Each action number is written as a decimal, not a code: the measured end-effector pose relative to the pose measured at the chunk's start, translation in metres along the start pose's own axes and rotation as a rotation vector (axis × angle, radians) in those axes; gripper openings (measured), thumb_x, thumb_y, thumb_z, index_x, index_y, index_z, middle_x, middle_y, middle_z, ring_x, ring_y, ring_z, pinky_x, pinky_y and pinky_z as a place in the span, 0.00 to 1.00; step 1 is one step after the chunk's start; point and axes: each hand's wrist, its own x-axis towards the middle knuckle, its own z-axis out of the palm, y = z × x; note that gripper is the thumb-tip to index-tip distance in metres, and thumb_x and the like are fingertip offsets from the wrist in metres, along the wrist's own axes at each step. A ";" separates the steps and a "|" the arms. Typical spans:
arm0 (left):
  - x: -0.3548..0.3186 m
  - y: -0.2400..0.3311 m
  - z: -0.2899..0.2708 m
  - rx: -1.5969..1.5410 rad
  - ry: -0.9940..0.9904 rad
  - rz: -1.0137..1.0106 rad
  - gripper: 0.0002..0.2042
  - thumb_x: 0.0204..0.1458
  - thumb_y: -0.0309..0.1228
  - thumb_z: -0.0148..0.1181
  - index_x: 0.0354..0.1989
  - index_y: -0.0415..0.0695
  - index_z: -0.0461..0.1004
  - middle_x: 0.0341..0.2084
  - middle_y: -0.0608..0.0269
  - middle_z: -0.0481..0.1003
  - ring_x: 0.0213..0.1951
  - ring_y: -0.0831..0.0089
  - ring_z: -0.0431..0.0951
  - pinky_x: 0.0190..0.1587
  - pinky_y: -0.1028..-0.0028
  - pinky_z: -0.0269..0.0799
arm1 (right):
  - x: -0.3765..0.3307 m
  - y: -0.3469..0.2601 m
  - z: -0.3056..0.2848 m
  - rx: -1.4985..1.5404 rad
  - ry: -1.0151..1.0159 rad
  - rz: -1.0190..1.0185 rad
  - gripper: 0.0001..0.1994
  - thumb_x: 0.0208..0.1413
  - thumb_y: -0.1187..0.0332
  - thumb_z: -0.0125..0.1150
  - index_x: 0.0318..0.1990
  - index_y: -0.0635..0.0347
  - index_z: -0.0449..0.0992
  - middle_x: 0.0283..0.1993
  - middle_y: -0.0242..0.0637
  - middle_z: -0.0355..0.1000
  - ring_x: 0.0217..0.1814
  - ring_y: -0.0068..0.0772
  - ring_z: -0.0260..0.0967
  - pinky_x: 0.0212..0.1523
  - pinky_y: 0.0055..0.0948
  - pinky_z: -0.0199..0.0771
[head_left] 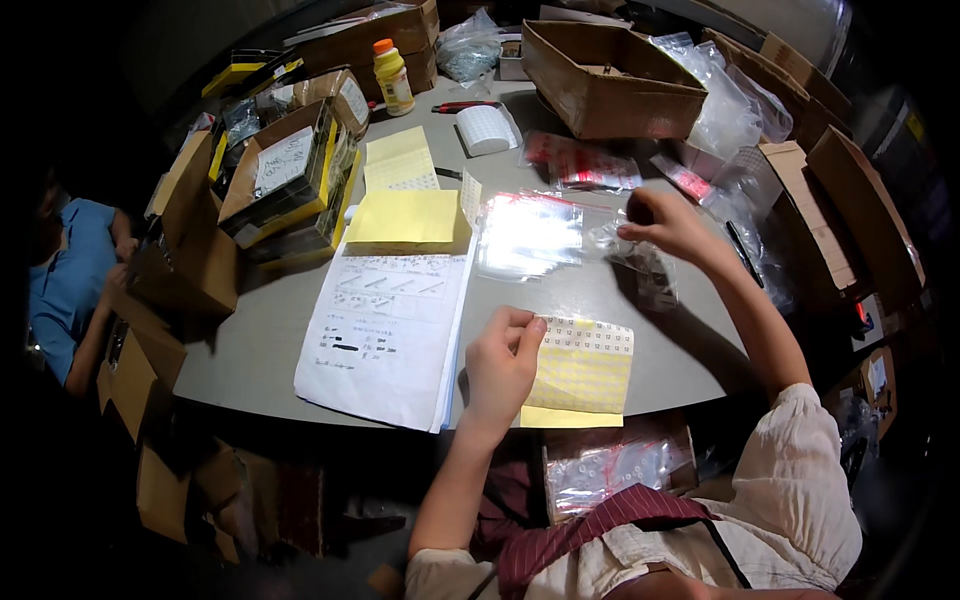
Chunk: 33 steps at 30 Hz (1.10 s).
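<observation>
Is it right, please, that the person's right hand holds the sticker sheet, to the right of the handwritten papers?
Not quite: the head view shows the left hand holding the sticker sheet, to the right of the handwritten papers.

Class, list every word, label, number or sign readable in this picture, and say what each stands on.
Sticker sheet in the left hand: repeated small number, legible, not copied here.
Stack of papers: handwriting, mostly too small to read.
White paper at the black-and-yellow box: handwriting, too blurred.
Bottle: printed label, too small.
Roll of labels: marks too small.
</observation>
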 end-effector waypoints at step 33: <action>-0.003 0.013 0.003 0.088 0.055 -0.001 0.09 0.61 0.32 0.65 0.37 0.37 0.79 0.25 0.54 0.82 0.27 0.70 0.84 0.30 0.73 0.74 | 0.045 -0.015 0.027 -0.315 -0.175 -0.063 0.18 0.50 0.61 0.69 0.40 0.68 0.82 0.38 0.56 0.79 0.44 0.58 0.78 0.46 0.48 0.77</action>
